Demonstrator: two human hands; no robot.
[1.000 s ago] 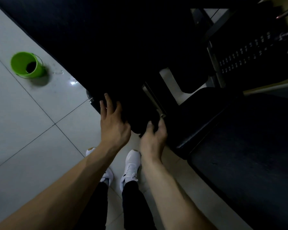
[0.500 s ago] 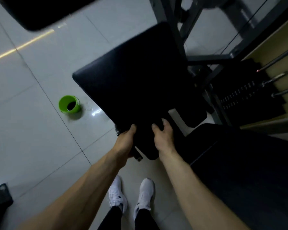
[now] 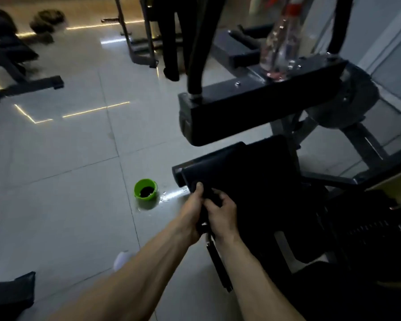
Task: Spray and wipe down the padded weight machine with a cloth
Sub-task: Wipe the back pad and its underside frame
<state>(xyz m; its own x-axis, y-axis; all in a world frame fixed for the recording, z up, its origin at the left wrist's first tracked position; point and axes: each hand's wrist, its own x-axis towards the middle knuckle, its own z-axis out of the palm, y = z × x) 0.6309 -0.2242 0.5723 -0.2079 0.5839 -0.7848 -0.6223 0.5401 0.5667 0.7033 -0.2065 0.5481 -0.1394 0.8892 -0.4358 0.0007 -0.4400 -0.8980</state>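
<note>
sitting on the wet tiled floor (image 3: 56, 205) at about 9 o'clock from the hands, a green bucket (image 3: 145, 189) holds dark liquid. the left hand (image 3: 191, 216) and right hand (image 3: 222, 213) meet side by side, both clamped on the near corner of the black pad (image 3: 245, 172), thumbs on top. the pad runs away toward 1 o'clock. whether a cloth is under the fingers cannot be told. a clear spray bottle (image 3: 280, 42) stands on the machine frame (image 3: 252, 105) at 1 o'clock, well apart.
</note>
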